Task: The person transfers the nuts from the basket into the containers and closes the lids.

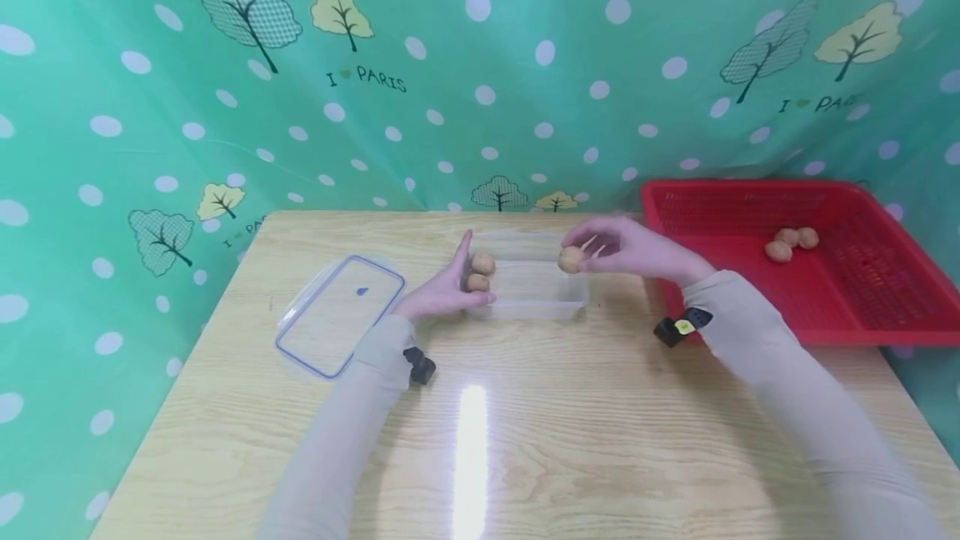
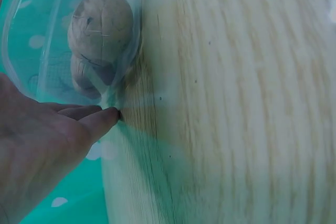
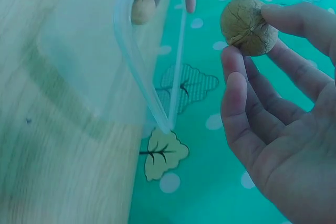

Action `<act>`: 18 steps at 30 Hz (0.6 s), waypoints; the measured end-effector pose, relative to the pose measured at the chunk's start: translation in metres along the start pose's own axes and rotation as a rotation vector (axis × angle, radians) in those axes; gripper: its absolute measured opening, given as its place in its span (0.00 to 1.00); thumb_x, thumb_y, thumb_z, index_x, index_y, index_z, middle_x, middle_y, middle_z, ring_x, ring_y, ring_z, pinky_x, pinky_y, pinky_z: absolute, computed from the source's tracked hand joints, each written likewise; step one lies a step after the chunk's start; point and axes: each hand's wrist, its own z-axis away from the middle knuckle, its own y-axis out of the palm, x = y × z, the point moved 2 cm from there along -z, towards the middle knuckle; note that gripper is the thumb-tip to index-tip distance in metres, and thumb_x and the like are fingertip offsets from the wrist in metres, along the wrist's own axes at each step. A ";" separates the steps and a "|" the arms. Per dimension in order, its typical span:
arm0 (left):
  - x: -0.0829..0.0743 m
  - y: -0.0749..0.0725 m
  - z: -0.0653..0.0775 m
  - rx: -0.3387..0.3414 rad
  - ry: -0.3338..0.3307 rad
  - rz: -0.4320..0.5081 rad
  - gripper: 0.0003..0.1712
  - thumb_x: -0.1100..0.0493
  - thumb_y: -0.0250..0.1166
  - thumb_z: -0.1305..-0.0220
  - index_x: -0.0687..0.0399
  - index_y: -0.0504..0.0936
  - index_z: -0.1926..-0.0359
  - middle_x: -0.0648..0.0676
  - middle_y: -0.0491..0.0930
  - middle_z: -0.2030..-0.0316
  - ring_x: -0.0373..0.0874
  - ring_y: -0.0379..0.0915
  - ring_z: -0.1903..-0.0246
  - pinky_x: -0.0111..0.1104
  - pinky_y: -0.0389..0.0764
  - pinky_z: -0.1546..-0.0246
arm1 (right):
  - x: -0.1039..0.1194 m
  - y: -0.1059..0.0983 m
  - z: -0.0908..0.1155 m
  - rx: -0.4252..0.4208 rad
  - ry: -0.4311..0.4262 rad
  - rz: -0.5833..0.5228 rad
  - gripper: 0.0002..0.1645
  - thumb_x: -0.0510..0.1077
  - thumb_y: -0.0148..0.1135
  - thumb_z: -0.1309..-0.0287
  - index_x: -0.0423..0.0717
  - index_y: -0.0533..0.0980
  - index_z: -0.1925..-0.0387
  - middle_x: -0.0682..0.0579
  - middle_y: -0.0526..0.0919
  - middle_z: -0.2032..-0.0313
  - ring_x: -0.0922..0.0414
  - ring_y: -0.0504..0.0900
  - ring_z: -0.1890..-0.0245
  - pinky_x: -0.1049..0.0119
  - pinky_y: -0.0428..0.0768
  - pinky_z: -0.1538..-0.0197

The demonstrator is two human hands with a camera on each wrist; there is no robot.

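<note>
In the head view a clear plastic container (image 1: 532,312) stands on the table, with two walnuts (image 1: 483,262) at its left end. My left hand (image 1: 442,292) lies against that end, fingers and thumb spread straight along its sides. From the left wrist view, the fingertips touch near the container's corner, beside the walnuts (image 2: 101,27) seen through the wall. Over the container's right part my right hand (image 1: 626,248) pinches another walnut (image 1: 572,259). Up close, the held walnut (image 3: 249,26) has a wrinkled brown shell and sits between thumb and fingertips, above the rim.
A red plastic basket (image 1: 757,323) stands on the right, with three walnuts (image 1: 780,251) inside. At the left lies a clear lid (image 1: 337,319) with a blue seal. Behind the wooden table (image 1: 585,440) hangs a green dotted cloth (image 1: 450,48).
</note>
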 end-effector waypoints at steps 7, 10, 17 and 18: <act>0.002 -0.001 0.000 -0.012 -0.005 -0.030 0.70 0.66 0.69 0.42 0.35 0.17 0.28 0.64 0.28 0.26 0.55 0.52 0.33 0.44 0.47 0.30 | -0.002 0.015 -0.010 0.013 -0.019 -0.013 0.23 0.34 0.68 0.45 0.36 0.76 0.47 0.44 0.80 0.51 0.49 0.81 0.55 0.55 0.80 0.51; 0.002 -0.001 -0.001 -0.019 -0.007 -0.026 0.70 0.67 0.69 0.43 0.36 0.18 0.28 0.64 0.29 0.26 0.54 0.54 0.34 0.43 0.48 0.30 | -0.002 0.022 -0.014 0.013 -0.035 -0.016 0.22 0.34 0.68 0.46 0.36 0.77 0.48 0.45 0.81 0.51 0.49 0.81 0.55 0.55 0.80 0.51; 0.003 0.000 -0.002 -0.033 -0.012 -0.036 0.71 0.66 0.70 0.45 0.37 0.19 0.27 0.64 0.29 0.26 0.53 0.54 0.34 0.43 0.49 0.30 | -0.004 0.037 -0.023 0.027 -0.044 -0.034 0.22 0.34 0.67 0.46 0.36 0.77 0.48 0.45 0.81 0.51 0.50 0.81 0.55 0.57 0.80 0.51; 0.003 -0.001 -0.002 -0.035 -0.012 -0.041 0.71 0.66 0.70 0.45 0.37 0.19 0.27 0.64 0.29 0.26 0.53 0.52 0.33 0.44 0.49 0.30 | -0.003 0.039 -0.024 0.030 -0.045 -0.035 0.22 0.34 0.67 0.45 0.36 0.77 0.48 0.45 0.81 0.51 0.51 0.81 0.55 0.57 0.80 0.51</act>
